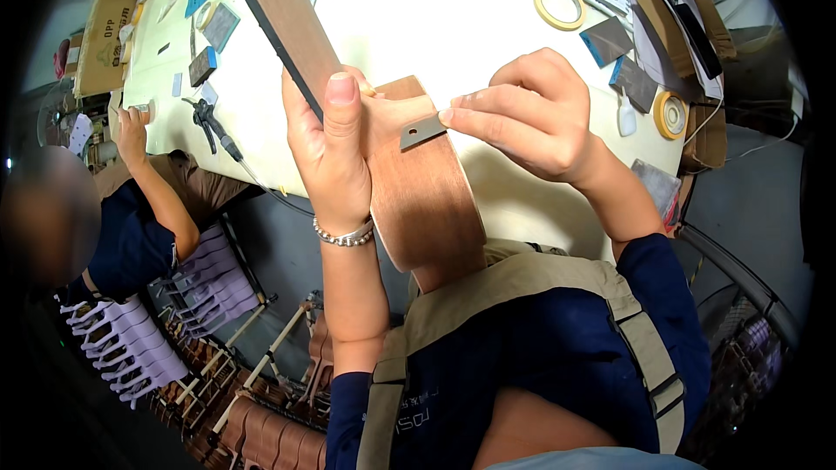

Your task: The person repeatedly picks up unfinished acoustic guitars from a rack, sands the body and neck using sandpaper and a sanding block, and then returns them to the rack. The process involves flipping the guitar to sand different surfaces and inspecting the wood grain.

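My left hand [326, 152] is closed round the wooden neck [296, 13] of a small stringed instrument, where it meets the body, thumb on top; a dark strip runs along the neck's edge. The brown wooden body [427, 209] lies side-up, its lower end against my khaki apron [514, 274]. In my right hand [531, 113], thumb and fingertips pinch a flat grey blade [418, 134] with a small hole, held on the wood at the neck joint.
A co-worker [131, 231] sits at left by the cream table [522, 200], which holds tape rolls [670, 116], sanding blocks [634, 83], papers and a black clamp-like tool [206, 126]. Racks of lilac [122, 339] and brown [279, 444] instrument bodies stand below left.
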Available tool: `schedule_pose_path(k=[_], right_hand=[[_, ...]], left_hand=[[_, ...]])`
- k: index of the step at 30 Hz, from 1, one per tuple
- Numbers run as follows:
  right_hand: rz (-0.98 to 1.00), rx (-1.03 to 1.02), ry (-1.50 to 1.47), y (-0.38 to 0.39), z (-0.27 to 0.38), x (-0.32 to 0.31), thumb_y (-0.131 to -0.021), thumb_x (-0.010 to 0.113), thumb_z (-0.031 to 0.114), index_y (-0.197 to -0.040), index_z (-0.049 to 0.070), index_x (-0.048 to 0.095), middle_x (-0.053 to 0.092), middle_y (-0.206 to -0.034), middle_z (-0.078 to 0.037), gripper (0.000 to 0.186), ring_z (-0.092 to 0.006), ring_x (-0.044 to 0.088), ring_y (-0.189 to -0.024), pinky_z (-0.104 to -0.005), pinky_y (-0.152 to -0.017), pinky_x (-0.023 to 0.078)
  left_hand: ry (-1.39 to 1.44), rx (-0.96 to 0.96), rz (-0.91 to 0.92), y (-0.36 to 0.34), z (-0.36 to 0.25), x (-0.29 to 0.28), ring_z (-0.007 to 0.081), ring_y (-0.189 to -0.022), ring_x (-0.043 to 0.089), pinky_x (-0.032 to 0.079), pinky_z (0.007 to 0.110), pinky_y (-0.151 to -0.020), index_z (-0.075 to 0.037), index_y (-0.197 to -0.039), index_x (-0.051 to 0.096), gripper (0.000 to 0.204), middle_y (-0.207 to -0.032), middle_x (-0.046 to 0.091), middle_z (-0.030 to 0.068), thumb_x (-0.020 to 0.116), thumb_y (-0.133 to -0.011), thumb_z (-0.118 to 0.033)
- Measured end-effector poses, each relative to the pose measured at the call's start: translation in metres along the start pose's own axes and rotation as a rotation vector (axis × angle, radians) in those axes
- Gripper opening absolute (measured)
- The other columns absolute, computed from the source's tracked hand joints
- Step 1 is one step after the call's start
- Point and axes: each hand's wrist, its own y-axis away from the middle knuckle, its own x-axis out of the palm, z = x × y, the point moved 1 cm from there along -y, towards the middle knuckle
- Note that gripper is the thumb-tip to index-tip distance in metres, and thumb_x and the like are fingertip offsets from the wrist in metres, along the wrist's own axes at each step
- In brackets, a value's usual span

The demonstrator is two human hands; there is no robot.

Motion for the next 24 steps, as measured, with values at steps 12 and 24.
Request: schedule_pose_path(k=[12,24], right_hand=[[0.003,1.09,-0.539,0.064,-0.04,0.012,-0.075,0.069,0.016,-0.086,0.002,0.067,0.064,-0.074,-0.001,0.017,-0.0054,0.05,-0.062,-0.0193,-0.056,0.04],[0.205,1.565,-1.23,0.224,0.06,0.055,-0.093,0.039,0.041,-0.122,0.002,0.049,0.055,-0.117,-0.009,0.049,-0.0184,0.052,-0.104,-0.0318,-0.089,0.042]], left_hand=[[-0.04,0.032,-0.001,0.003,0.0,-0.012,0.0114,-0.075,0.05,0.041,0.024,-0.073,0.002,-0.115,0.042,0.04,-0.083,0.051,0.0043,0.05,-0.091,-0.028],[-0.075,0.351,-0.844,0.156,-0.053,-0.106,0.023,-0.088,0.053,0.046,0.039,-0.083,0.0,-0.12,0.034,0.048,-0.094,0.05,0.0094,0.036,-0.094,-0.041]])
